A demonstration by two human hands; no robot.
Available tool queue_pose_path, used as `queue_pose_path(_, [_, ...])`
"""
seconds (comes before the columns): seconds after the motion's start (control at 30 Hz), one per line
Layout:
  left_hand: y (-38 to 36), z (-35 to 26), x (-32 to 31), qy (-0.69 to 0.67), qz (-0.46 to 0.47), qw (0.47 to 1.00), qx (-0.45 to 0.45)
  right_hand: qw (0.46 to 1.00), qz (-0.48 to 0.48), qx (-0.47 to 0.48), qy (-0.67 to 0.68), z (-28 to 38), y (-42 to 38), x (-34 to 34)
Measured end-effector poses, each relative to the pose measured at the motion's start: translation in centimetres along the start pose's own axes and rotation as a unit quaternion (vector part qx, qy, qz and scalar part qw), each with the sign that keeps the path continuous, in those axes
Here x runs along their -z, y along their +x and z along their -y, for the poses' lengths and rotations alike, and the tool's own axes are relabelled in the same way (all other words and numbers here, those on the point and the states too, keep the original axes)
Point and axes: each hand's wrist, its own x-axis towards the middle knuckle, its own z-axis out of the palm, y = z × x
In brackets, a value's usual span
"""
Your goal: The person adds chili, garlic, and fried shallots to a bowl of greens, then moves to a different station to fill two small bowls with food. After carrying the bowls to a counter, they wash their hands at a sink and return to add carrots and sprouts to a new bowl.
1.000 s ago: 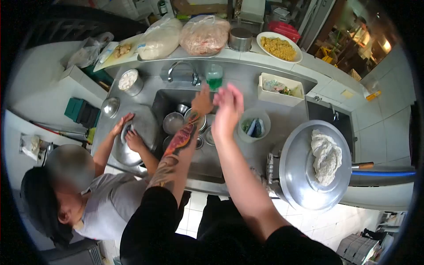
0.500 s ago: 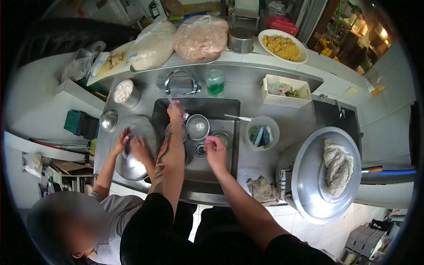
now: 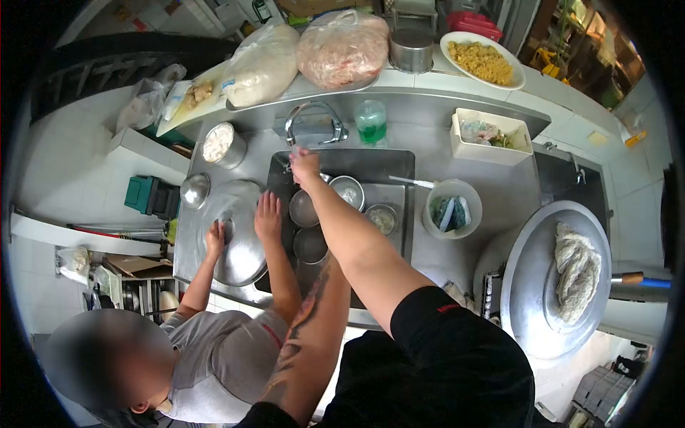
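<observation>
My right hand (image 3: 305, 168) is under the curved tap (image 3: 312, 114), where a stream of water runs onto it and splashes by its side. Its fingers look curled, and nothing shows in them. The forearm reaches across the sink (image 3: 399, 175). My left hand is hidden; its tattooed forearm (image 3: 308, 321) passes beneath my right arm. Metal bowls lie in the sink: one bowl (image 3: 347, 191) right of my wrist, another bowl (image 3: 304, 208) below it, a third bowl (image 3: 310, 245) nearer me. A strainer-like round dish (image 3: 382, 218) lies further right.
A co-worker's hands (image 3: 267, 214) are at a large metal lid (image 3: 242, 250) on the left. On the right are a tub of scrubbers (image 3: 465, 221), a big lidded pot (image 3: 531, 285) and a white bin (image 3: 492, 146). Green soap (image 3: 371, 128) stands behind the sink.
My left hand has left the tap and gone out of sight under my right arm. My right hand has moved up and left from over the sink into the water.
</observation>
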Motion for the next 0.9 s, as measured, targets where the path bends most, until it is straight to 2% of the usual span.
queue_pose_path(0.03, [0.5,-0.5,-0.1,0.005,-0.001,1.000,0.001,0.990,-0.036,0.072,-0.120,-0.5,0.0,0.8])
queue_pose_path(0.07, [0.9,-1.3,-0.6,0.008,-0.001,1.000,0.000,0.989,-0.039,0.074,-0.121,0.2,-0.7,2.1])
queue_pose_path(0.1, [1.3,-2.2,-1.1,0.008,-0.003,1.000,-0.002,0.922,-0.034,0.224,-0.314,1.0,-1.8,4.1])
queue_pose_path(0.13, [3.0,-2.4,-1.1,0.009,-0.001,1.000,-0.009,0.796,-0.025,0.358,-0.487,2.0,-3.3,6.1])
queue_pose_path(0.2, [5.4,-3.1,-2.1,0.011,-0.007,1.000,-0.012,0.861,0.037,0.217,-0.459,3.6,-6.8,10.2])
queue_pose_path(0.27, [7.0,-3.8,-3.1,0.012,-0.027,0.999,-0.015,0.826,0.048,0.334,-0.451,4.4,-10.4,14.5])
queue_pose_path(0.33, [10.7,-4.6,-5.6,0.012,-0.044,0.999,-0.027,0.827,0.064,0.232,-0.507,5.4,-16.6,19.1])
queue_pose_path(0.4, [13.3,-5.4,-8.3,0.021,-0.081,0.996,-0.032,0.765,0.046,0.273,-0.581,3.7,-21.1,24.3])
queue_pose_path(0.47, [14.3,-6.4,-11.2,0.020,-0.097,0.993,-0.067,0.751,-0.020,0.186,-0.633,1.6,-26.1,28.6])
queue_pose_path(0.5, [15.8,-5.2,-11.2,-0.017,-0.024,0.990,-0.141,0.757,0.000,0.169,-0.632,0.8,-27.6,31.0])
queue_pose_path(0.53, [17.2,-3.6,-10.9,0.041,0.041,0.965,-0.255,0.763,0.026,0.150,-0.628,0.3,-29.2,32.8])
queue_pose_path(0.57, [16.5,-2.7,-10.8,0.144,0.072,0.943,-0.290,0.763,0.013,0.152,-0.629,0.8,-31.2,32.8])
queue_pose_path(0.63, [13.4,-1.5,-10.3,0.182,0.059,0.913,-0.360,0.720,0.115,0.100,-0.677,2.8,-34.2,31.0])
queue_pose_path(0.67, [10.4,-1.3,-8.9,0.289,0.055,0.902,-0.314,0.721,0.105,0.107,-0.677,3.1,-34.7,30.7])
queue_pose_path(0.7, [8.4,-0.2,-7.0,0.360,0.075,0.879,-0.304,0.739,0.100,0.148,-0.650,3.1,-35.2,30.0])
queue_pose_path(0.73, [6.1,0.9,-4.4,0.477,0.040,0.840,-0.256,0.755,0.091,0.189,-0.622,3.2,-35.8,29.6])
queue_pose_path(0.77, [5.2,3.4,-0.9,0.634,-0.035,0.729,-0.257,0.757,0.101,0.209,-0.610,4.3,-36.9,28.9])
queue_pose_path(0.8, [-0.1,3.1,-0.6,0.681,-0.028,0.724,-0.109,0.758,0.105,0.230,-0.601,5.6,-38.0,28.5])
queue_pose_path(0.83, [-8.0,0.9,-2.4,0.703,0.064,0.708,0.021,0.759,0.134,0.249,-0.587,5.8,-38.5,28.9])
queue_pose_path(0.87, [-2.9,6.3,4.9,0.830,0.126,0.541,-0.052,0.759,0.152,0.269,-0.574,6.3,-39.3,29.8])
queue_pose_path(0.9, [-7.5,5.5,4.3,0.877,0.196,0.438,0.029,0.770,0.143,0.260,-0.565,7.8,-41.7,30.3])
